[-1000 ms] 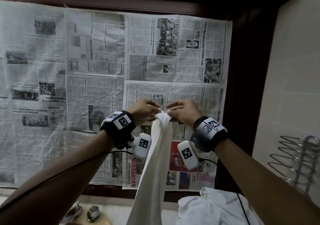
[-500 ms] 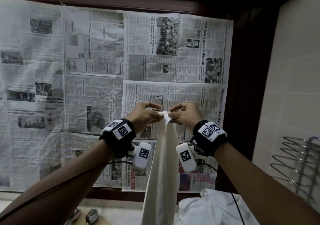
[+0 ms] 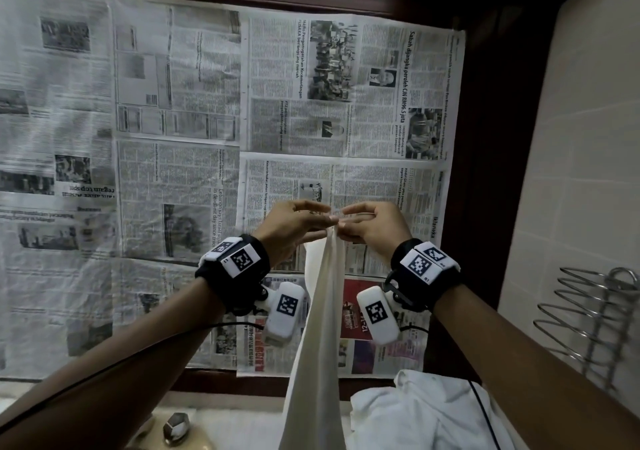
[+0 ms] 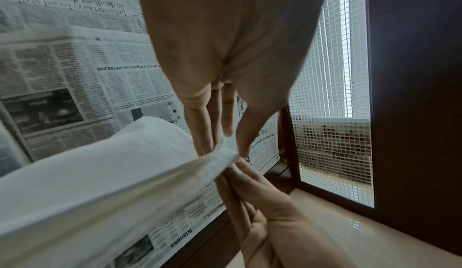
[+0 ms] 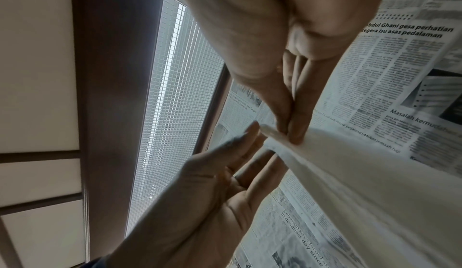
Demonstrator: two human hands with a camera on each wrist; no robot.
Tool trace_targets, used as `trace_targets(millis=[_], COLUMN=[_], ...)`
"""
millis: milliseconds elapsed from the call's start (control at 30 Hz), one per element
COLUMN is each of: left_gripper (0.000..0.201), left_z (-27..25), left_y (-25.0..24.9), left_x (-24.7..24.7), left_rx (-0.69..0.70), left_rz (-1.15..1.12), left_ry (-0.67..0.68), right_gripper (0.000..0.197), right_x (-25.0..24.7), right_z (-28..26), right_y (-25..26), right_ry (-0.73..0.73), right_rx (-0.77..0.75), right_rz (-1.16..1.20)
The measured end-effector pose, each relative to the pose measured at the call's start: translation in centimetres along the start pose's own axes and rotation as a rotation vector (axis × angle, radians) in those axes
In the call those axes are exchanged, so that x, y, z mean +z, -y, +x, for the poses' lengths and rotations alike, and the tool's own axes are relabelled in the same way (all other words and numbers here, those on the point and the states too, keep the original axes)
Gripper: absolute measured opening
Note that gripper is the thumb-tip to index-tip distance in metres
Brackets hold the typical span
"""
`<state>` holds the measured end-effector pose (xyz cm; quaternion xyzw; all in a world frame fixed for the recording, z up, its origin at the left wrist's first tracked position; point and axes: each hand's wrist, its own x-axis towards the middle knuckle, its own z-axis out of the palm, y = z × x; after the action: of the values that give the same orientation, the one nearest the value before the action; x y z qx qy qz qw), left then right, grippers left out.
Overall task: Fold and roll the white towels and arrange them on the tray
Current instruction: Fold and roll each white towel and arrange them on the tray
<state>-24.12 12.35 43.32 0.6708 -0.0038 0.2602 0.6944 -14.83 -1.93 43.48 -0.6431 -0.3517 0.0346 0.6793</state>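
Note:
A white towel (image 3: pixel 322 311) hangs straight down in a narrow fold between my two raised hands. My left hand (image 3: pixel 329 219) meets its top corner from the left, with the corner (image 4: pixel 225 151) lying between nearly straight fingers and the thumb. My right hand (image 3: pixel 346 224) pinches the same corner from the right, thumb pressed against fingers (image 5: pixel 290 130) on the cloth (image 5: pixel 362 183). The two hands' fingertips almost touch. No tray is in view.
A heap of more white towels (image 3: pixel 415 411) lies low at the right by my right forearm. Newspaper sheets (image 3: pixel 173 138) cover the wall ahead. A wire rack (image 3: pixel 595 325) hangs on the tiled right wall. A metal tap fitting (image 3: pixel 176 425) is at bottom left.
The left hand's fingers have straightened from a curled grip, and both hands now hold only the towel's very tip. The towel still hangs between them.

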Motion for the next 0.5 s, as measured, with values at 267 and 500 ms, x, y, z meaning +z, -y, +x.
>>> trace_targets(millis=[267, 500], left_gripper=[0.039, 0.025], left_z=[-0.3, -1.1], left_y=[0.2, -0.1], left_x=[-0.4, -0.9], left_rx=[0.021, 0.04], left_rz=[0.053, 0.145], left_ry=[0.03, 0.02], right_gripper=[0.031, 0.037], right_x=[-0.8, -1.6], right_z=[-0.9, -1.1], right_y=[-0.3, -0.5], right_ry=[0.071, 0.154], right_rx=[0.012, -0.048], right_rz=[0.045, -0.084])
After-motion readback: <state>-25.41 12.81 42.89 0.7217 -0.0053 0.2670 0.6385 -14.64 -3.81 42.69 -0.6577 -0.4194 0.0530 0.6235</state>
